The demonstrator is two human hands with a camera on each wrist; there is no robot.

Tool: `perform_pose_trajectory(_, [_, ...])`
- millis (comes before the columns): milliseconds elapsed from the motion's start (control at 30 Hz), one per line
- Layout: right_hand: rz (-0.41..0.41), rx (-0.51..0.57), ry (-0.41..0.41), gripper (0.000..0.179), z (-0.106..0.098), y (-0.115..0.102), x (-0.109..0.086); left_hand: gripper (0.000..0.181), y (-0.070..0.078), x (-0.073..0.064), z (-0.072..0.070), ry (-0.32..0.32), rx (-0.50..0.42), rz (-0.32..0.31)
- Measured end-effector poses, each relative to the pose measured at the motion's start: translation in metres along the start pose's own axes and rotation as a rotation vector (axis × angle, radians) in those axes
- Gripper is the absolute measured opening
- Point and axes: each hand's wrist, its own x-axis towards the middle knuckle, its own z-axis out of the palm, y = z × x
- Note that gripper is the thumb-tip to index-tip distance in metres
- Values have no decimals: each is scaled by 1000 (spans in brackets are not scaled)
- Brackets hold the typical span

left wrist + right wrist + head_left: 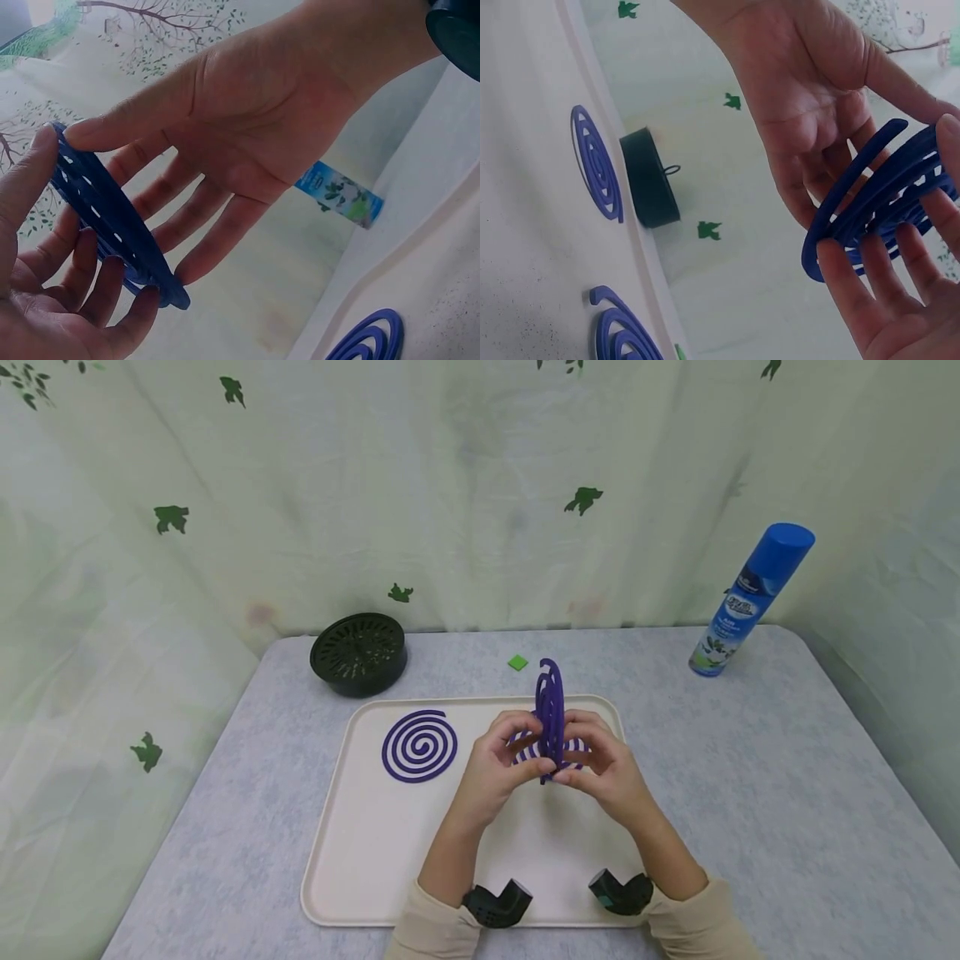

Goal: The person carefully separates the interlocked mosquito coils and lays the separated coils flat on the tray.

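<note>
Above the tray, both hands hold a purple mosquito coil (551,714) on edge, seen almost side-on in the head view. My left hand (504,756) grips its left face with thumb and fingertips, while my right hand (603,768) pinches it from the other side. The right wrist view shows its rings (870,199) spread a little apart, with a loose outer end sticking out; I cannot tell whether it is one coil or two nested together. Another coil (420,745) lies flat on the tray's left half. Behind the hands lies a further coil (626,334), partly hidden in the head view.
The cream tray (360,852) sits on a grey-blue table (750,793). A black round coil holder (358,653) with a slotted top stands at the back left. At the back right is a blue spray can (742,610). A small green diamond (517,662) lies beyond the tray.
</note>
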Motion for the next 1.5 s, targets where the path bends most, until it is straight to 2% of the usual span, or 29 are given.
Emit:
perform_pose_trajectory(233, [42,92,-51,29,-6,2,-2,53,0,0,-2,-34,6,11])
perform_pose_trajectory(533, [3,270,-50,28,-13,4,-1,58,4,-2,-4,-49,-38,-38])
perform_pose_trajectory(700, [8,369,-37,23,-14,5,-1,54,4,-2,-6,-45,-71,-102])
perform_pose_trajectory(767, [32,406,-17,20,-12,6,0,50,4,-2,-6,-31,-63,-140])
perform_pose_trajectory(867, [88,436,17,25,-9,6,0,44,4,-3,-4,-20,-45,-215])
perform_pose_trajectory(967, [159,422,45,28,-5,7,-1,40,4,-3,0,5,26,-290])
perform_pose_trajectory(1133, [232,373,57,22,1,10,-2,59,2,-3,11,58,208,-346])
perform_pose_trajectory(1200, [233,369,53,22,3,11,-2,65,1,-2,15,65,264,-344])
perform_pose_trajectory(1300, [223,366,59,22,4,12,-2,63,1,-3,17,72,299,-332])
perform_pose_trajectory(1400, [221,350,92,23,5,12,-2,57,2,-3,17,65,288,-311])
perform_pose_trajectory(1500, [235,354,144,21,4,12,-2,57,5,-3,17,66,302,-260])
